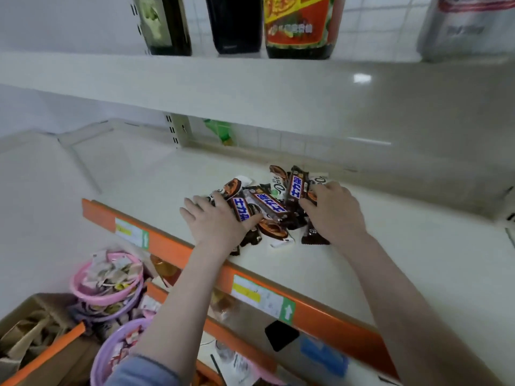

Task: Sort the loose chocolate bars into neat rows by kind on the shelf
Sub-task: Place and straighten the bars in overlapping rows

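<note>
A jumbled pile of chocolate bars (271, 207) lies on the white shelf (156, 176). It mixes brown bars with blue-and-white lettering (296, 189) and white-and-brown Dove bars (277, 181). My left hand (216, 221) rests palm down on the pile's left side, fingers spread, thumb against a brown bar (242, 209). My right hand (335, 210) lies on the pile's right side, fingers curled over the bars there. Both hands cover part of the pile, and I cannot make out a firm grip by either.
An orange price rail (328, 319) with labels edges the shelf front. The shelf above (250, 87) carries dark bottles (302, 26). Pink and purple baskets (111, 285) of small packets and a cardboard box (36, 338) stand below left. A green bottle (223, 132) shows behind the shelf.
</note>
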Tool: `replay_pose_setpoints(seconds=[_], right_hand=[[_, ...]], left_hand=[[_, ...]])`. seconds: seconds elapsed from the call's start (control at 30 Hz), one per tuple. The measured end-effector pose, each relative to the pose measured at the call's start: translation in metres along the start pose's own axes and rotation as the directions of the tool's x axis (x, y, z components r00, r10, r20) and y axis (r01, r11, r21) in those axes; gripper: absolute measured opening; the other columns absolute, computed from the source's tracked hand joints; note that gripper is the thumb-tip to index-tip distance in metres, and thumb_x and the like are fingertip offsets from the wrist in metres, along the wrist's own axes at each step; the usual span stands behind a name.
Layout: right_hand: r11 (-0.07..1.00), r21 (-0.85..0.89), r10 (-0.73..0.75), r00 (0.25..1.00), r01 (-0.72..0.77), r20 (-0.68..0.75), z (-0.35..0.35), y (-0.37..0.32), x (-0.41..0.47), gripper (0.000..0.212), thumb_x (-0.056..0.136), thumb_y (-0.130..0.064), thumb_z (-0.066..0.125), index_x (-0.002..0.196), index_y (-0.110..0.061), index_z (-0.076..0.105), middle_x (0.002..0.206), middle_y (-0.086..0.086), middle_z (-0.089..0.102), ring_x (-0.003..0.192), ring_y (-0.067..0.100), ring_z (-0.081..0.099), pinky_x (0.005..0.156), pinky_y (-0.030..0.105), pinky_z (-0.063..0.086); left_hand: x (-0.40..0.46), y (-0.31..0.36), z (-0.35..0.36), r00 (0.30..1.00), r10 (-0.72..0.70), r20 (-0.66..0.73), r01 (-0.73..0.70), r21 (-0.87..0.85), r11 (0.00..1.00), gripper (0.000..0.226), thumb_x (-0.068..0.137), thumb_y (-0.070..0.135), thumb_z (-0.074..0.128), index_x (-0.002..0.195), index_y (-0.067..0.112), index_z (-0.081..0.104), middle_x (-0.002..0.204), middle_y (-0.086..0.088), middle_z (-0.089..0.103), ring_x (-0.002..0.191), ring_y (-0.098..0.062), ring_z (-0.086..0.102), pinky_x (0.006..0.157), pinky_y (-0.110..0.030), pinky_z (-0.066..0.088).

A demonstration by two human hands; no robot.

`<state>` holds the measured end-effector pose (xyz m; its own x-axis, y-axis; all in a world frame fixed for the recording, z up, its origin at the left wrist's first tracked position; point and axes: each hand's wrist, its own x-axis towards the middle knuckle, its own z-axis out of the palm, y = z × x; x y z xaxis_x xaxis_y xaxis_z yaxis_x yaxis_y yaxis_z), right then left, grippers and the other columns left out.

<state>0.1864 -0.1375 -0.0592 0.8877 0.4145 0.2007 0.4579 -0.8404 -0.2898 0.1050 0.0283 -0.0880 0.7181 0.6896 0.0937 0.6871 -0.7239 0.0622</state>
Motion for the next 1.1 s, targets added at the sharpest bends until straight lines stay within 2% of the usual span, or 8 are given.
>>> replay_pose_setpoints(seconds=[0.2,0.33,0.47,0.57,0.67,0.83,0.93,1.1], right_hand=[[0.996,-0.074,0.061,0.995,-0.055,0.073,0.016,-0.018,0.024,0.047,0.092,-0.049,0.036,0.112,-0.011,0.055,0.115,0.016,0.057,0.11,0.034,0.048,0.089,0.04,0.041],[0.989,-0.126,0.075,0.997,-0.071,0.024,0.026,-0.025,0.026,0.046,0.091,-0.05,0.037,0.106,-0.013,0.06,0.109,0.014,0.06,0.108,0.033,0.05,0.089,0.042,0.043],[0.992,-0.058,0.108,0.994,-0.109,-0.026,0.026,-0.024,0.03,0.042,0.09,-0.048,0.041,0.099,-0.014,0.064,0.103,0.013,0.063,0.103,0.033,0.051,0.083,0.037,0.04],[0.99,-0.004,0.144,0.989,-0.144,-0.028,0.025,-0.023,0.04,0.038,0.089,-0.046,0.046,0.095,-0.013,0.063,0.098,0.013,0.065,0.098,0.033,0.054,0.076,0.034,0.039],[0.985,-0.01,0.17,0.985,-0.17,-0.007,0.027,-0.025,0.051,0.04,0.089,-0.045,0.045,0.101,-0.011,0.061,0.099,0.014,0.066,0.097,0.033,0.056,0.081,0.037,0.042],[0.977,-0.099,0.188,0.981,-0.191,-0.043,0.033,-0.03,0.059,0.051,0.089,-0.052,0.043,0.108,-0.006,0.055,0.109,0.017,0.062,0.104,0.035,0.054,0.089,0.042,0.042],[0.968,-0.164,0.178,0.981,-0.188,-0.075,0.037,-0.031,0.058,0.054,0.089,-0.052,0.041,0.11,-0.004,0.054,0.111,0.019,0.059,0.106,0.036,0.052,0.09,0.044,0.04],[0.972,-0.151,0.183,0.983,-0.181,-0.002,0.033,-0.028,0.06,0.039,0.089,-0.033,0.048,0.111,-0.001,0.053,0.112,0.019,0.056,0.107,0.035,0.049,0.091,0.043,0.038]], left_hand=[[0.019,-0.007,-0.012,0.997,0.082,0.013,-0.083,0.077,0.994,0.095,0.071,0.08,0.042,0.129,0.004,0.042,0.124,-0.014,0.049,0.115,-0.031,0.046,0.091,-0.038,0.039],[0.013,-0.006,-0.008,0.986,0.16,-0.038,-0.154,0.119,0.981,0.079,0.085,0.067,0.036,0.129,0.001,0.041,0.124,-0.015,0.048,0.113,-0.031,0.047,0.09,-0.036,0.039],[0.0,-0.01,-0.004,0.971,0.211,-0.114,-0.21,0.025,0.977,0.066,0.092,0.061,0.026,0.119,0.005,0.047,0.117,-0.014,0.053,0.107,-0.032,0.052,0.085,-0.037,0.04],[0.011,-0.014,-0.007,0.986,0.102,-0.133,-0.134,-0.266,0.954,0.066,0.091,0.063,0.026,0.112,0.005,0.049,0.112,-0.017,0.058,0.102,-0.035,0.055,0.084,-0.039,0.042],[0.04,-0.015,-0.01,0.997,-0.074,-0.013,0.057,-0.506,0.861,0.069,0.088,0.063,0.036,0.116,0.001,0.046,0.12,-0.021,0.055,0.111,-0.039,0.05,0.09,-0.043,0.039],[0.06,-0.01,-0.011,0.957,-0.207,0.203,0.287,-0.557,0.78,0.076,0.077,0.054,0.06,0.13,0.004,0.038,0.13,-0.016,0.048,0.122,-0.035,0.043,0.1,-0.043,0.037],[0.061,-0.009,-0.013,0.93,-0.207,0.305,0.36,-0.635,0.683,0.066,0.071,0.043,0.064,0.124,0.009,0.046,0.121,-0.011,0.057,0.116,-0.032,0.049,0.099,-0.044,0.041],[0.04,-0.01,-0.016,0.974,-0.198,0.113,0.225,-0.621,0.751,0.046,0.077,0.026,0.063,0.116,0.007,0.048,0.117,-0.013,0.056,0.115,-0.033,0.045,0.095,-0.044,0.042]])
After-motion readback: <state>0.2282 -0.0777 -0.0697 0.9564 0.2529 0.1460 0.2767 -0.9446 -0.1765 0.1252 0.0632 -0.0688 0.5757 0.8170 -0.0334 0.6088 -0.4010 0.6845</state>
